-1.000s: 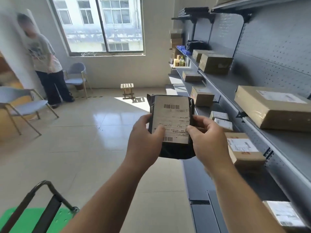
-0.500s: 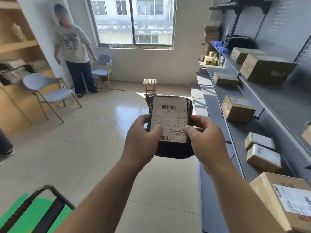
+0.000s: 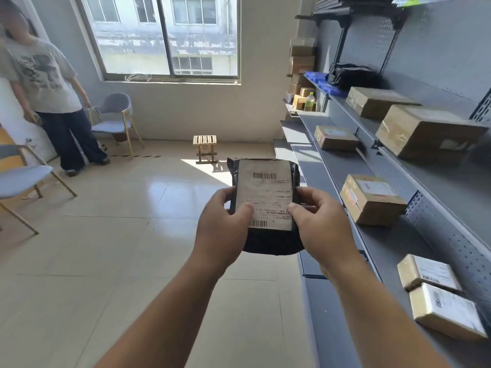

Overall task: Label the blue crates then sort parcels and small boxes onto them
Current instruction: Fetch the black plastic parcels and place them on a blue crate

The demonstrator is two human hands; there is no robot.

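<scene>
Head view showed both bare hands raised in front of the person, gripping one black parcel (image 3: 268,240) between them above the tiled floor (image 3: 106,248). The left hand (image 3: 225,229) clamped the parcel's left edge, its thumb pressed flat on the lower left of the white shipping label (image 3: 265,192) while the other fingers curled out of sight behind the bag. The right hand (image 3: 321,224) held the right edge the same way, thumb tip touching the label's right margin, remaining fingers folded round the back. The parcel stood nearly upright, label facing the camera, a barcode printed above the thumbs and another just below the left thumb. Its dark lower end bulged beneath both palms.

Beyond the right-hand fingers ran grey metal shelves (image 3: 398,235). A taped cardboard box (image 3: 372,200) sat on the shelf just past the right knuckles, and two small labelled boxes (image 3: 435,296) lay touching each other below the right wrist's level. Larger brown cartons (image 3: 425,131) rested on a higher shelf, well apart from the hands. Straight ahead above the fingertips stood a small wooden stool (image 3: 205,148) under the window (image 3: 170,35). Far to the left of the left hand, a standing person (image 3: 50,96) leaned by the wall near two grey chairs (image 3: 114,115).
</scene>
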